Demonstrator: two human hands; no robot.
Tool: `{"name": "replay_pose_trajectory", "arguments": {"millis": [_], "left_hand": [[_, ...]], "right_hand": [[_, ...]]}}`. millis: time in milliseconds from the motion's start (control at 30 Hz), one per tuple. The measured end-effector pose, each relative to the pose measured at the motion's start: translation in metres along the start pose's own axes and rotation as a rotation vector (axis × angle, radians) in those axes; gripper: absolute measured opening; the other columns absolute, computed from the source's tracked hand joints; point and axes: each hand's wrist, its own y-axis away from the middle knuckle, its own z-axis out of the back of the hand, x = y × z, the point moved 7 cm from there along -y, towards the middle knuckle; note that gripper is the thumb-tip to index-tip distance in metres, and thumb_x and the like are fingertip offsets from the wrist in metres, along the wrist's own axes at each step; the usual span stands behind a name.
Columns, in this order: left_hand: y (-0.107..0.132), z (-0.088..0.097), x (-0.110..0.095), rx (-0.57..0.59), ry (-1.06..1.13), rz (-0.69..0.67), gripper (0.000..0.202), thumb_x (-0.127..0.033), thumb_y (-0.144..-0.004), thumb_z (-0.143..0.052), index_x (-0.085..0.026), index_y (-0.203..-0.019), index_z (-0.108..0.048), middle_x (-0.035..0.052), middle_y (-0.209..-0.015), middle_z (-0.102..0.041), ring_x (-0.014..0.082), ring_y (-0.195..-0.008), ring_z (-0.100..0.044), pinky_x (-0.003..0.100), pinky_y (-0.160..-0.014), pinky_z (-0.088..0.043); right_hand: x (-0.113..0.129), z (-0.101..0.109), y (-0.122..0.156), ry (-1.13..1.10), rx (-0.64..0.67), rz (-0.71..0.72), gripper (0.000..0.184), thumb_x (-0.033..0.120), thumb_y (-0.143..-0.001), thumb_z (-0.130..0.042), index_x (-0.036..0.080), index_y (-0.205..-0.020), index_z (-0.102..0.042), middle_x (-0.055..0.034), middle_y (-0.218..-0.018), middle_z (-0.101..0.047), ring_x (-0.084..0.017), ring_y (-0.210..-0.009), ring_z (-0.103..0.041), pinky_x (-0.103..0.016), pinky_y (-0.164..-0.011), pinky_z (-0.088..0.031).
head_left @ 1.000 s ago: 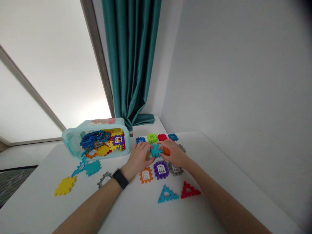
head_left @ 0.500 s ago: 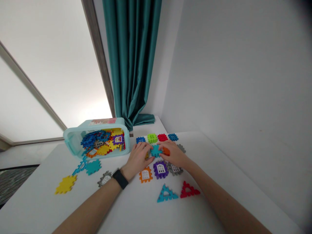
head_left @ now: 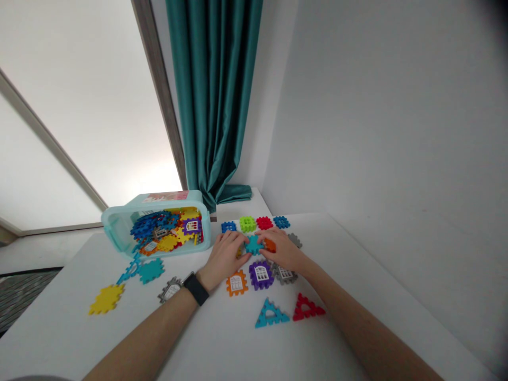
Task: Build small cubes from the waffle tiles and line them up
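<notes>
My left hand (head_left: 224, 259) and my right hand (head_left: 280, 250) meet over a teal interlocking plastic piece (head_left: 254, 245), their fingertips pressing it from both sides. The fingers of my right hand also lie against an orange piece (head_left: 270, 244), partly hidden beneath them. Just below my hands lie an orange window piece (head_left: 237, 283), a purple window piece (head_left: 261, 275) and a grey window piece (head_left: 284, 274). Beyond my fingers stands a row of blue, green and red square pieces, with a lime green one (head_left: 247, 224) among them.
A pale turquoise plastic tub (head_left: 119, 233) lies on its side at the left, spilling pieces. Loose yellow (head_left: 106, 299) and teal (head_left: 151, 270) pieces lie before it. Teal (head_left: 271, 314) and red (head_left: 307, 309) triangles sit near me on the white table (head_left: 222, 344).
Both hands stay on the teal piece, with little visible movement. The whole view has shifted slightly.
</notes>
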Motion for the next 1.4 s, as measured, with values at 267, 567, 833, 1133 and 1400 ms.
{"name": "replay_pose_trajectory", "arguments": {"millis": [267,567,833,1133,1400], "left_hand": [[-0.001,-0.001,0.001,0.011,-0.002,0.011,0.02,-0.029,-0.089,-0.069,-0.024,-0.106,-0.061,0.0062,-0.117,-0.066,0.0288,-0.115,-0.056,0.044,-0.094,-0.041],[0.0,-0.002,0.001,0.013,0.004,0.014,0.019,-0.028,-0.089,-0.069,-0.024,-0.105,-0.061,0.0058,-0.115,-0.066,0.0286,-0.113,-0.056,0.045,-0.094,-0.041],[0.0,-0.001,0.001,-0.012,0.013,0.01,0.022,-0.028,-0.087,-0.07,-0.024,-0.106,-0.06,0.0062,-0.116,-0.065,0.0293,-0.114,-0.057,0.045,-0.094,-0.043],[0.004,0.021,-0.01,-0.138,0.129,-0.047,0.02,-0.028,-0.093,-0.057,-0.022,-0.112,-0.058,0.0095,-0.119,-0.06,0.0278,-0.115,-0.057,0.045,-0.096,-0.046],[0.029,0.037,-0.018,-0.08,0.066,-0.096,0.025,-0.026,-0.093,-0.055,-0.023,-0.118,-0.058,0.0104,-0.121,-0.061,0.0285,-0.116,-0.056,0.045,-0.099,-0.047]], "right_hand": [[0.0,0.001,0.0,0.005,-0.005,0.002,0.02,0.018,-0.078,-0.07,0.024,-0.097,-0.068,-0.007,-0.127,-0.069,-0.028,-0.121,-0.059,-0.05,-0.107,-0.039],[-0.002,-0.001,0.001,0.017,-0.014,0.015,0.022,0.017,-0.077,-0.07,0.024,-0.097,-0.067,-0.0077,-0.127,-0.069,-0.029,-0.12,-0.06,-0.051,-0.106,-0.04],[-0.003,-0.002,0.002,0.037,-0.023,0.018,0.021,0.019,-0.077,-0.071,0.024,-0.097,-0.068,-0.0079,-0.129,-0.068,-0.03,-0.123,-0.059,-0.053,-0.108,-0.039],[0.007,0.034,0.0,0.036,-0.141,0.101,0.016,0.021,-0.086,-0.063,0.024,-0.101,-0.066,-0.0095,-0.122,-0.07,-0.027,-0.119,-0.062,-0.049,-0.106,-0.044],[0.052,0.03,0.009,0.084,-0.112,0.15,0.023,0.023,-0.093,-0.055,0.024,-0.112,-0.066,-0.0099,-0.122,-0.07,-0.027,-0.119,-0.062,-0.05,-0.108,-0.042]]}}
